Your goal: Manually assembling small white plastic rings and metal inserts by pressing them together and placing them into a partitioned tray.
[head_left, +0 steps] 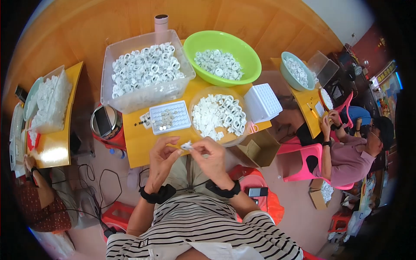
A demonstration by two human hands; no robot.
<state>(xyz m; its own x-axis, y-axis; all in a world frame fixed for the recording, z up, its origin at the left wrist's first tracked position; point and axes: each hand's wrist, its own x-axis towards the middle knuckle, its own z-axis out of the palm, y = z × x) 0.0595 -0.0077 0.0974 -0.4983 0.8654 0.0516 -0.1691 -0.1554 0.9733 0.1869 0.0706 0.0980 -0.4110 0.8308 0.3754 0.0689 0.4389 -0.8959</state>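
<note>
White plastic part [187,145], small and partly hidden, sits pinched between the thumb and index finger of the right hand [210,156], whose fingers are clamped on it. It juts out leftward from that grip toward the left hand [162,160], whose thumb and index finger are curled and stand apart from each other; the left thumb tip is just beside the part, and whether it touches cannot be told. Both hands are raised over the near edge of a yellow desk [138,149], above the person's lap. Just beyond them, a round clear bowl [225,131] holds flat white pieces [205,113] on its left side and white ring-shaped parts [232,115] on its right. To its left lies a white tray [181,110] with round recesses and a cluster of small greyish discs [167,118]; to its right stands a white box [262,104] with a dimpled side, near pink scissor handles [254,127]. Farther back are a clear bin [143,100] heaped with white rings, a green basin [251,65] of similar pale parts, and a pink tumbler [161,25]. A carton [255,149] stands below the desk's right edge. Wooden panelling [95,26] rises behind. At the right, a co-worker in a pink shirt [351,154] sits on a pink chair [303,158]; at the left, another person in a dotted dark top [45,208] sits at a separate desk [58,145].
</note>
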